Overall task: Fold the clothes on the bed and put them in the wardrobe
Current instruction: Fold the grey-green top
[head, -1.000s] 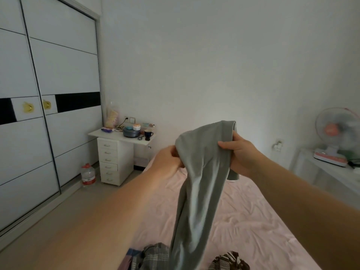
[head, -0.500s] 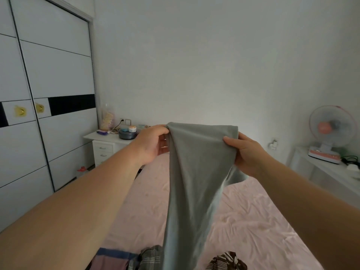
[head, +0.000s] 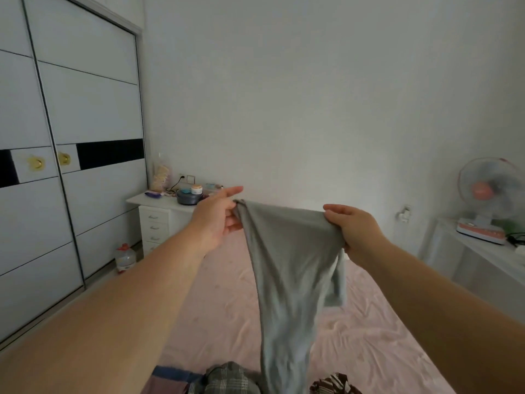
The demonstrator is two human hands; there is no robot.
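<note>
Two hands, left hand [head: 217, 220] and right hand [head: 353, 233], pinching grey garment [head: 287, 268] between fingers [head: 336, 209]

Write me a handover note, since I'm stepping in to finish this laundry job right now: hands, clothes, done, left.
Left hand pinches one top corner of the grey garment; right hand grips the other.
The garment hangs spread above the pink bed, unfolded.
More clothes lie heaped at the bed's near edge.
The wardrobe doors are closed.
Done: nothing visibly folded.
Left: fold the garment and the heap, open the wardrobe, store everything.
</note>
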